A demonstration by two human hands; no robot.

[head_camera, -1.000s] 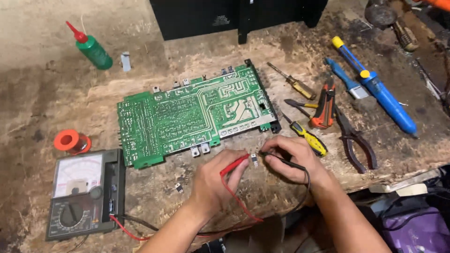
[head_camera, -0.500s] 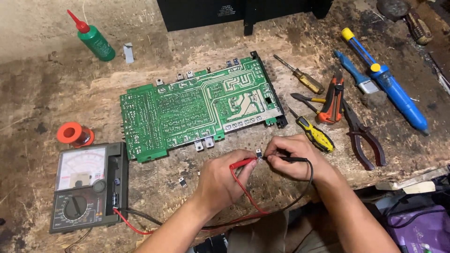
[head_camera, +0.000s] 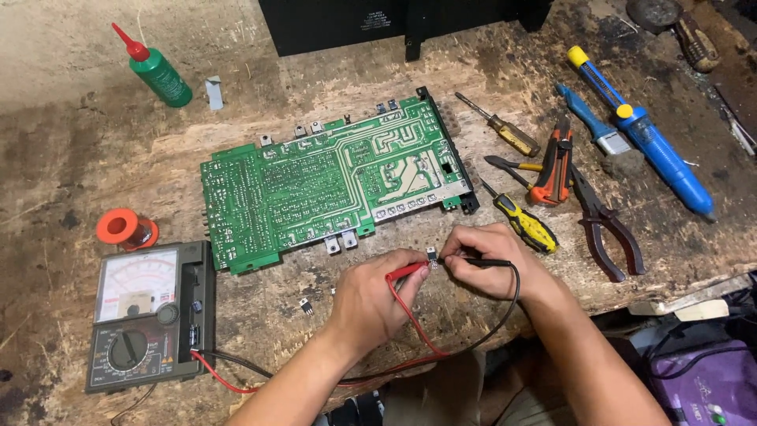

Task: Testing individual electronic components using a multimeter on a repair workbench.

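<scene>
Small black part [head_camera: 431, 254]: a loose component with metal legs, pinched between our two hands just in front of the circuit board [head_camera: 335, 185], above the bench [head_camera: 71, 166].

Progress, as we judge it: both probes meet at the part, so the check looks under way; the meter dial cannot be read from here.

Left hand [head_camera: 371, 296]: closed around the red probe [head_camera: 406, 272], tip at the part.

Right hand [head_camera: 493, 260]: closed on the black probe [head_camera: 485, 262], fingertips steadying the part.

Meter [head_camera: 150, 315]: near left, leads plugged in.

Spare part [head_camera: 305, 305]: loose on the bench.

Farther off: solder reel [head_camera: 126, 229], screwdrivers [head_camera: 524, 225], pliers [head_camera: 607, 229], green bottle [head_camera: 158, 72].
</scene>
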